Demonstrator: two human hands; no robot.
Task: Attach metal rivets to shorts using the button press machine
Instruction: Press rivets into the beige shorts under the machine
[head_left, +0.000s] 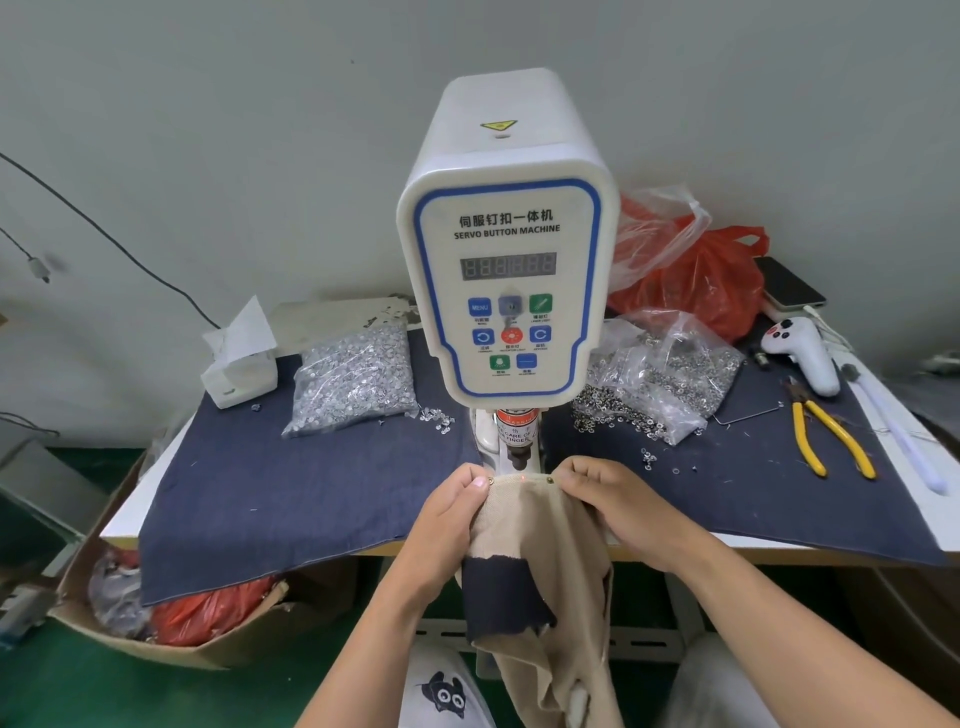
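Note:
The white servo button machine (506, 270) stands at the table's middle, its press head (515, 441) pointing down. Beige shorts (535, 530) with a dark blue patch hang over the table's front edge, their top edge stretched flat under the head. A red laser dot (521, 476) lies on that edge between two small brass rivets, the left rivet (490, 480) and the right rivet (550, 481). My left hand (452, 514) pinches the fabric's left corner. My right hand (618, 509) pinches the right corner.
A bag of silver rivet parts (353, 379) lies left of the machine, another open bag (665, 379) right, with loose pieces scattered. Yellow pliers (831, 441), a white handheld device (802, 353), a phone (789, 286), red bags (711, 280) and a tissue box (239, 364) sit around. A cardboard box (130, 613) stands below left.

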